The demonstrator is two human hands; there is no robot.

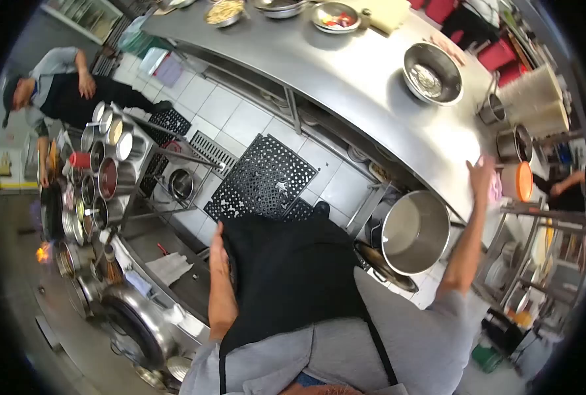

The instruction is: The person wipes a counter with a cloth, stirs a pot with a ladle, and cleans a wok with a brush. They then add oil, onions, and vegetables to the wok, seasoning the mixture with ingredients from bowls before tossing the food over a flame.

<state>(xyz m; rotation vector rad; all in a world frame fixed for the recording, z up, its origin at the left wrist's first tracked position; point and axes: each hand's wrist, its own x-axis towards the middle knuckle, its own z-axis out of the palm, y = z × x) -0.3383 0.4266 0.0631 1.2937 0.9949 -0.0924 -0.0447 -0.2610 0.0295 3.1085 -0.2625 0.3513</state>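
My right hand (482, 176) reaches out over the right end of the steel counter (372, 76), fingers apart. A crumpled pink cloth or bag (496, 188) lies right beside this hand and is partly hidden behind it. An orange-rimmed tub (523, 181) stands just past the pink item. Low at my side, next to the black apron (293, 276), my left hand (218, 253) is seen edge-on with its fingers stretched out and nothing in it.
A large steel pot (416, 232) stands below the counter at my right, a lid (388, 266) leaning by it. A steel bowl (432, 74) sits on the counter. Black rubber mats (263, 178) cover the floor ahead. Another person (75, 89) works by a rack of pots; a flame (43, 252) burns left.
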